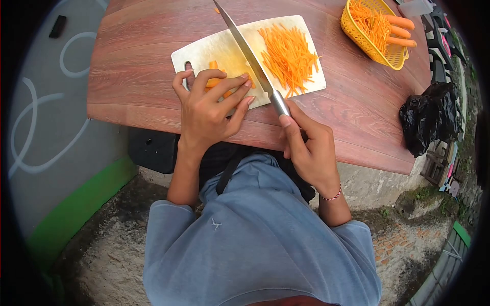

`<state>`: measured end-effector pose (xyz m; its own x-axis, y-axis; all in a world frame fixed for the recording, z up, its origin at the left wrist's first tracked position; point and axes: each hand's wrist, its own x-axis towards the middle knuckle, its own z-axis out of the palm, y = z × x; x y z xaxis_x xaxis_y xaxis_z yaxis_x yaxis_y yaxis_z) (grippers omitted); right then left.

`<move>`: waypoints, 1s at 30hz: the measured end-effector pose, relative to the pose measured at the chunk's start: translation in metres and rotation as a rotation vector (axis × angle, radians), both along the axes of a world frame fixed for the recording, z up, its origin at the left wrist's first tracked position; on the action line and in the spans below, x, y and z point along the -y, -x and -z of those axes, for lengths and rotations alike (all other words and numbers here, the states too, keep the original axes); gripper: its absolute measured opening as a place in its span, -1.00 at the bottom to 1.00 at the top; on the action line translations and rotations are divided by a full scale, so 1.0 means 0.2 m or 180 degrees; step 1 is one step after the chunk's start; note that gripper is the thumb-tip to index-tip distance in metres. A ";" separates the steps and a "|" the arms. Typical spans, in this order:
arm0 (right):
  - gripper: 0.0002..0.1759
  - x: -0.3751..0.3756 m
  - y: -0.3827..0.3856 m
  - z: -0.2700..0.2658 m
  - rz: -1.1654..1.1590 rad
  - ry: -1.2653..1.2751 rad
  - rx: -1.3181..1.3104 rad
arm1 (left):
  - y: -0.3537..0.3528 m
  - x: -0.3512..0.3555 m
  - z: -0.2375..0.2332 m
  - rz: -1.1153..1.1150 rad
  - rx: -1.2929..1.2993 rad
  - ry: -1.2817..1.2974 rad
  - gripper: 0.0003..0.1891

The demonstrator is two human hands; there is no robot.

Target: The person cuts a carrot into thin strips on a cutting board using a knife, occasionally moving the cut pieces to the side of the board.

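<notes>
My right hand is wrapped round the metal handle of a large kitchen knife. The blade points up and away, slanting across the white cutting board. Left of the blade, my left hand bends its fingers down over carrot pieces, with the fingertips close to the knife. Those fingers partly hide the pieces. On the right half of the board lies a heap of thin carrot strips, apart from the blade.
A yellow plastic basket at the table's far right holds shredded carrot and several whole carrots. Behind it lies a clear plastic bottle. A black plastic bag hangs by the right edge of the wooden table.
</notes>
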<state>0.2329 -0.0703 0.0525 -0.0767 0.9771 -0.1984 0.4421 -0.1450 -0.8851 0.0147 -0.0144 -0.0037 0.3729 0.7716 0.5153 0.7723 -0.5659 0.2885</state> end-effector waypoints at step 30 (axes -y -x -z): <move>-0.61 -0.04 0.08 0.04 -0.0171 -0.0739 0.0278 | -0.01 0.00 0.00 0.0017 0.0037 -0.0026 -0.79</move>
<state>0.2174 -0.0629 0.0444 -0.1222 0.9922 0.0228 0.5201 0.0836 -0.8500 0.0157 -0.0138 -0.0033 0.3709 0.7654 0.5259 0.7659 -0.5724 0.2929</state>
